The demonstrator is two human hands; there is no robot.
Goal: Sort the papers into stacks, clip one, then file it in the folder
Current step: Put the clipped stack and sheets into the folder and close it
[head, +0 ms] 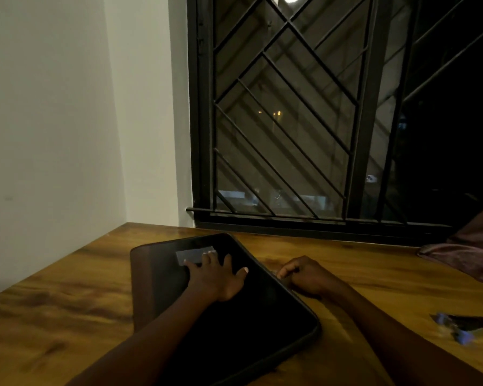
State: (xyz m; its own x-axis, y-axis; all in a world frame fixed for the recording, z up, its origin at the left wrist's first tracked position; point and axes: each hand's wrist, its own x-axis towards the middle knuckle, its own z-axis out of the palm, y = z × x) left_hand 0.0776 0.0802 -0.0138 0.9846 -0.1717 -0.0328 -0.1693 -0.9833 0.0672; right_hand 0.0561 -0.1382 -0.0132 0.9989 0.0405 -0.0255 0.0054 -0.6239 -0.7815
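Two hands at a black folder [248, 330] on the wooden surface [67, 302].
I see the left hand [216, 277] flat on it, fingers spread; the right hand [304, 277] curls at its right edge, and I cannot tell whether it grips anything.

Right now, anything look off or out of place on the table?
Nothing spilled or damaged. The folder lies askew, turned at an angle to the back edge of the table. Blurred bluish bits sit near the table's right side, too smeared to identify.
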